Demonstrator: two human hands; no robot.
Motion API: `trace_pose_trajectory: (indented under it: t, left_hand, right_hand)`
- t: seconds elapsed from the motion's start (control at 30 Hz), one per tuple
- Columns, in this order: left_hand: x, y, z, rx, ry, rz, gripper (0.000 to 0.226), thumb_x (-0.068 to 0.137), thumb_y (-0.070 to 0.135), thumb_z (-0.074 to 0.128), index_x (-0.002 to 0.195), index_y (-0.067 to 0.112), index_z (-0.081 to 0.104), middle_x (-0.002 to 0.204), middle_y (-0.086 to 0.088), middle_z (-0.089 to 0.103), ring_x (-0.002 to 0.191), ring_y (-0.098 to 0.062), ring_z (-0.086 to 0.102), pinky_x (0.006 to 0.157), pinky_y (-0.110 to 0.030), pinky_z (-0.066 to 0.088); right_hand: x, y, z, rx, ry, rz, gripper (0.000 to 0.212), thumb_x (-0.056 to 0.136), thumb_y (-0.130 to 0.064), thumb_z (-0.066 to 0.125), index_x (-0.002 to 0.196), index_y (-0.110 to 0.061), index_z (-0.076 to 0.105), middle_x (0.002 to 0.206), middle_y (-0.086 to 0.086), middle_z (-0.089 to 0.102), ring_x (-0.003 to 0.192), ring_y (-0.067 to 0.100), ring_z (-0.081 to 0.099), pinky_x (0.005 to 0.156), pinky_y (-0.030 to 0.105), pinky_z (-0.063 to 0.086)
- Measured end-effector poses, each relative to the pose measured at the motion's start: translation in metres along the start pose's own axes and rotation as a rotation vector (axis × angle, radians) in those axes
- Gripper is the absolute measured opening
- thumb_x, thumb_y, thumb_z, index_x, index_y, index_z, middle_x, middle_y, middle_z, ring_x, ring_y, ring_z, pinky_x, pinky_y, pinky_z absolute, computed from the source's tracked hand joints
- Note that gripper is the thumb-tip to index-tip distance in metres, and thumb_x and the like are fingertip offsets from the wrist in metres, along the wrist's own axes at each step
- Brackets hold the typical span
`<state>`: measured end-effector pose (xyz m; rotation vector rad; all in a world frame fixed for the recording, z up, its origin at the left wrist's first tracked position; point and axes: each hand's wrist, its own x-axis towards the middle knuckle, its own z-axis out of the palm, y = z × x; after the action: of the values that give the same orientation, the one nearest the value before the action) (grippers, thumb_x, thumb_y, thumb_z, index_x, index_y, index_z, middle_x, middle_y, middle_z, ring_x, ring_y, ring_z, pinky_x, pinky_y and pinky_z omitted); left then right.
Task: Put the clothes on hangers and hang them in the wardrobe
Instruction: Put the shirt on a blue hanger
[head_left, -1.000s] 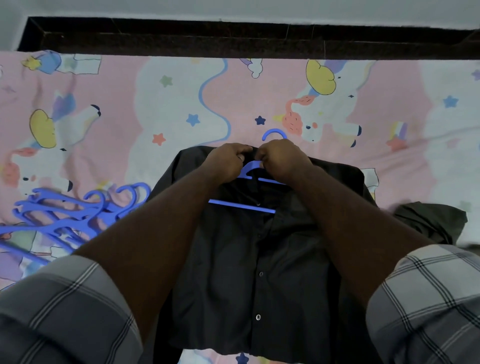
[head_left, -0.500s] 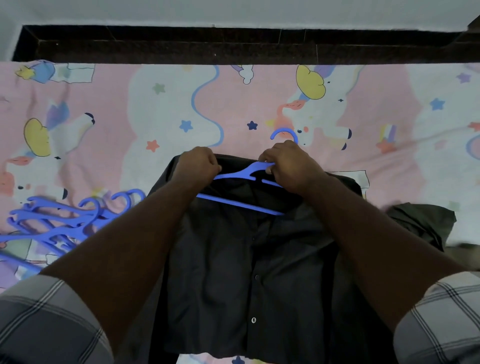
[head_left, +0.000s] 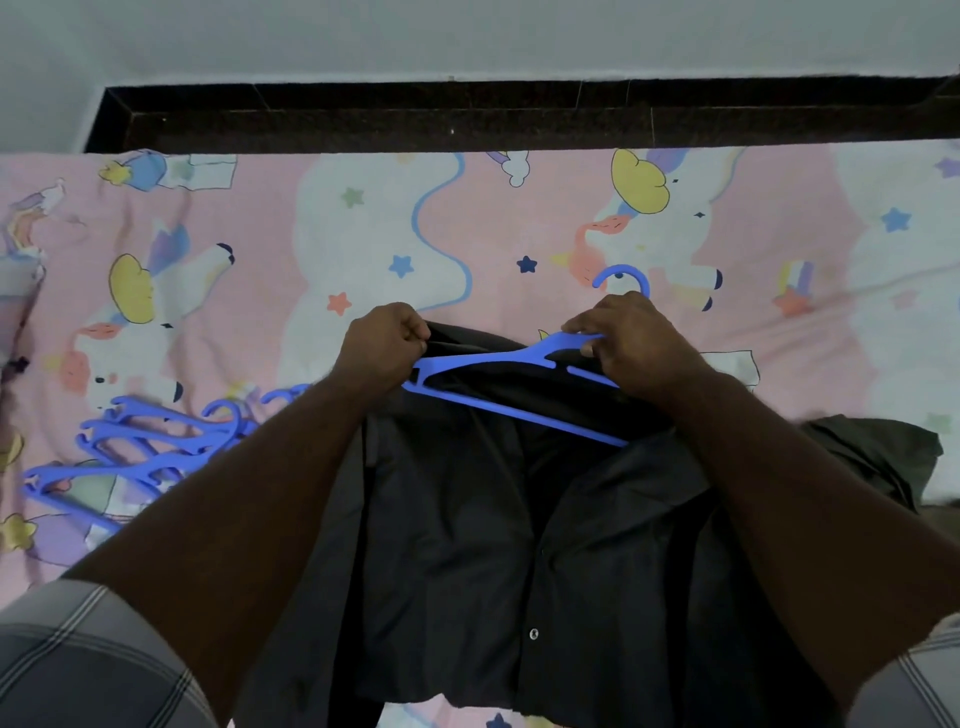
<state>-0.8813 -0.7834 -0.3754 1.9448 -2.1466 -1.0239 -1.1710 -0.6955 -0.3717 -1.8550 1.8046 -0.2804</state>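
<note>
- A black button-up shirt (head_left: 493, 519) lies spread on the bed, collar end away from the person and front placket facing up, with one pale button visible low on the placket.
- A blue plastic hanger (head_left: 511, 387) sits at the shirt's collar opening, tilted so that its left end is lower than its right; its lower bar crosses over the dark fabric and its hook (head_left: 623, 278) curves above the right hand, over the bedsheet.
- The left hand (head_left: 384, 345) is curled at the hanger's left end, pinching the shirt's shoulder fabric there; whether the fingers also hold the hanger itself cannot be told.
- The right hand (head_left: 636, 345) grips the hanger near its neck, thumb and fingers wrapped around the blue plastic.
- Both forearms reach over the shirt from the bottom corners, with checked grey sleeves (head_left: 78, 660) at the upper arms.
- A pile of spare blue hangers (head_left: 140, 447) lies on the bed to the left of the shirt, partly hidden behind the left forearm.
- A second dark, greenish garment (head_left: 878, 452) lies crumpled just to the right of the shirt.
- The bedsheet (head_left: 260, 234) is pink and white with unicorns, stars and clouds.
- Beyond the bed runs a dark ledge (head_left: 519, 114) under a pale wall.
</note>
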Motion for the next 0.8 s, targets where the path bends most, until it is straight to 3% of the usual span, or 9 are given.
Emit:
trace_pose_trajectory:
  t: [0.17, 0.37, 0.43, 0.53, 0.6, 0.7, 0.8]
  left_hand:
    - [0.0, -0.004, -0.012, -0.09, -0.056, -0.018, 0.014, 0.084, 0.008, 0.066, 0.089, 0.02, 0.068, 0.079, 0.004, 0.068, 0.075, -0.01, 0.061, 0.064, -0.021, 0.044]
    - [-0.009, -0.012, -0.025, -0.297, -0.13, -0.09, 0.019, 0.08, -0.001, 0.071, 0.084, 0.016, 0.065, 0.086, -0.016, 0.074, 0.077, -0.026, 0.07, 0.075, -0.042, 0.06]
    - [-0.013, -0.012, -0.024, -0.287, -0.108, -0.072, 0.017, 0.081, 0.002, 0.073, 0.086, 0.016, 0.064, 0.087, -0.015, 0.074, 0.074, -0.022, 0.069, 0.071, -0.035, 0.058]
    - [-0.016, -0.008, -0.025, -0.072, -0.04, 0.024, 0.012, 0.084, 0.013, 0.07, 0.092, 0.019, 0.062, 0.082, 0.002, 0.07, 0.071, -0.009, 0.061, 0.061, -0.017, 0.042]
    - [-0.017, -0.007, -0.026, 0.021, -0.038, 0.094, 0.013, 0.087, 0.013, 0.066, 0.094, 0.021, 0.058, 0.083, 0.005, 0.067, 0.072, -0.01, 0.058, 0.056, -0.009, 0.034]
    - [-0.022, -0.01, -0.024, 0.079, -0.04, 0.158, 0.017, 0.088, 0.009, 0.057, 0.098, 0.022, 0.054, 0.087, 0.003, 0.069, 0.081, -0.019, 0.061, 0.06, -0.012, 0.037]
    - [-0.027, -0.008, -0.022, -0.024, 0.02, 0.094, 0.018, 0.087, 0.009, 0.057, 0.101, 0.021, 0.056, 0.082, 0.004, 0.071, 0.075, -0.01, 0.062, 0.056, -0.013, 0.038]
  right_hand:
    - [-0.008, -0.001, -0.005, -0.005, 0.06, -0.029, 0.035, 0.092, -0.003, 0.058, 0.123, -0.011, 0.07, 0.112, 0.014, 0.067, 0.106, 0.032, 0.051, 0.095, 0.04, 0.037]
    - [-0.013, 0.008, -0.01, 0.055, 0.189, 0.021, 0.038, 0.083, 0.009, 0.066, 0.115, -0.011, 0.074, 0.101, 0.014, 0.07, 0.099, 0.035, 0.055, 0.085, 0.035, 0.04]
    - [-0.013, 0.009, -0.013, 0.05, 0.199, 0.034, 0.038, 0.083, 0.008, 0.067, 0.115, -0.011, 0.074, 0.1, 0.014, 0.07, 0.099, 0.035, 0.055, 0.084, 0.039, 0.043]
    - [-0.013, 0.006, -0.012, 0.038, 0.187, 0.022, 0.039, 0.082, 0.009, 0.067, 0.115, -0.011, 0.075, 0.098, 0.015, 0.07, 0.098, 0.035, 0.055, 0.083, 0.038, 0.043]
    - [-0.015, 0.006, -0.012, 0.038, 0.218, 0.033, 0.039, 0.082, 0.01, 0.067, 0.115, -0.01, 0.074, 0.098, 0.016, 0.069, 0.098, 0.036, 0.056, 0.082, 0.035, 0.041]
    - [-0.017, 0.008, -0.013, 0.034, 0.272, 0.085, 0.037, 0.083, 0.008, 0.068, 0.116, -0.008, 0.074, 0.101, 0.018, 0.07, 0.101, 0.037, 0.057, 0.084, 0.038, 0.045]
    - [-0.018, 0.005, -0.01, 0.029, 0.23, 0.069, 0.038, 0.081, 0.01, 0.068, 0.114, -0.008, 0.074, 0.1, 0.018, 0.07, 0.099, 0.037, 0.057, 0.084, 0.037, 0.044]
